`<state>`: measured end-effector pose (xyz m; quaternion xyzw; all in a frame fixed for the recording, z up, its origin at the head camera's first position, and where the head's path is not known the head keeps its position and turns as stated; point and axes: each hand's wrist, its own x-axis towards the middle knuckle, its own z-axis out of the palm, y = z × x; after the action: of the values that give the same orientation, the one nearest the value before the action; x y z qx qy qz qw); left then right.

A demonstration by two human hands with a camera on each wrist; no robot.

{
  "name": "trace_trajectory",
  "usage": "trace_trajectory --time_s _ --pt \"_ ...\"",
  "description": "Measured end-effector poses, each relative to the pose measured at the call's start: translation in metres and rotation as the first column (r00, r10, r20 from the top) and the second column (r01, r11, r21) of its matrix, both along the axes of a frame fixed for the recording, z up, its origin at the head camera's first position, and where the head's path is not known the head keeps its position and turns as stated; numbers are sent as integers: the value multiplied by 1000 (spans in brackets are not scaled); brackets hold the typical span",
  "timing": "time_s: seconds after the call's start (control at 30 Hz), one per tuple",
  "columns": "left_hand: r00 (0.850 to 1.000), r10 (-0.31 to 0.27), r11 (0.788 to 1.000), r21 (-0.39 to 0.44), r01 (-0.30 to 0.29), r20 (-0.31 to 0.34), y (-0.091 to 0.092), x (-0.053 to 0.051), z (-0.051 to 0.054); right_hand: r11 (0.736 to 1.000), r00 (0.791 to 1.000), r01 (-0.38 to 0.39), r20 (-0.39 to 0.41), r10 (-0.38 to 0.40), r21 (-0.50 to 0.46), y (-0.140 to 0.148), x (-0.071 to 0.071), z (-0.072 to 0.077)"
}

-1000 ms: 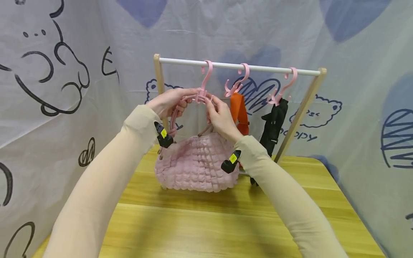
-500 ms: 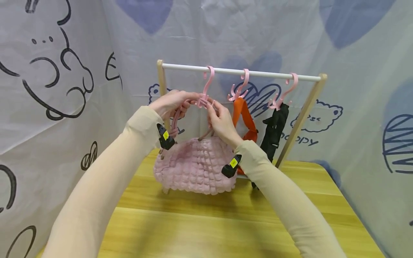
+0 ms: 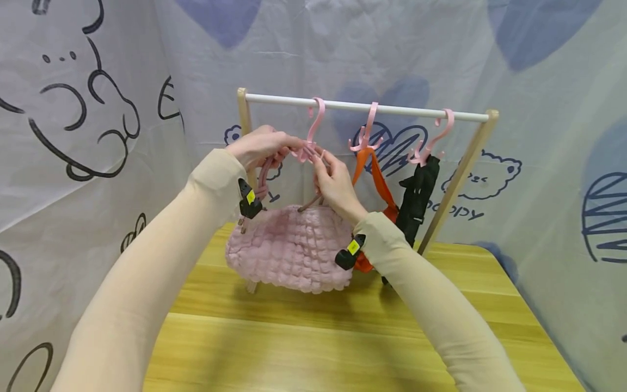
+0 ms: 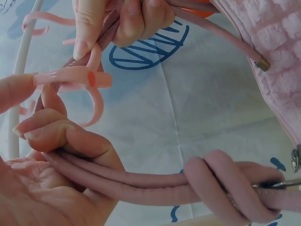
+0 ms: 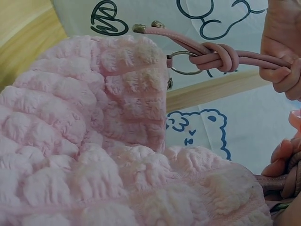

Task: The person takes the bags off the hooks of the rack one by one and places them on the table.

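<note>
A quilted pink handbag (image 3: 289,250) hangs below the leftmost pink hook (image 3: 317,122), its knotted double strap (image 4: 141,183) running up to that hook. My left hand (image 3: 262,147) curls its fingers round the strap just left of the hook. In the left wrist view, one of its fingers also touches the hook's stem. My right hand (image 3: 335,182) grips the strap on the hook's other side, thumb and fingers closed on it. The strap passes by the hook's prongs, but whether it sits in them is partly hidden by my fingers. Puffy fabric fills much of the right wrist view.
A white rail (image 3: 406,110) on wooden posts carries two more pink hooks. An orange strap (image 3: 377,174) hangs from the middle one, and a folded black item (image 3: 417,196) from the right one. The rack stands on a wooden table (image 3: 294,348) before a printed cloth.
The handbag has shifted slightly left. The middle hook has turned, and its orange strap has swung to the right. Both hands keep their hold on the bag strap.
</note>
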<state>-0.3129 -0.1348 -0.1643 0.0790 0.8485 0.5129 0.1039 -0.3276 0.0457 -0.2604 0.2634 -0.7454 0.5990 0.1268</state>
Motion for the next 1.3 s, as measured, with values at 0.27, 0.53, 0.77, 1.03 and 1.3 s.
trace_trajectory --time_s 0.27,0.53,0.77,1.03,1.3 --pt "993 -13 994 -109 0 -119 6 3 4 999 1000 9 -1 -9 -33 -1 1 -1" --pt "949 -1 968 -240 -79 -315 16 7 -1 1000 1000 12 0 -12 -7 2 2 -3" --pt "826 -51 931 -327 -165 -561 25 12 -13 999 999 32 -34 -32 13 4 1 -2" --pt "639 -166 855 -433 -286 -751 24 15 -27 999 997 43 -59 -43 10 3 1 -1" --pt "488 -255 785 -473 -400 -835 20 15 -40 999 998 50 -46 -49 5 1 3 0"
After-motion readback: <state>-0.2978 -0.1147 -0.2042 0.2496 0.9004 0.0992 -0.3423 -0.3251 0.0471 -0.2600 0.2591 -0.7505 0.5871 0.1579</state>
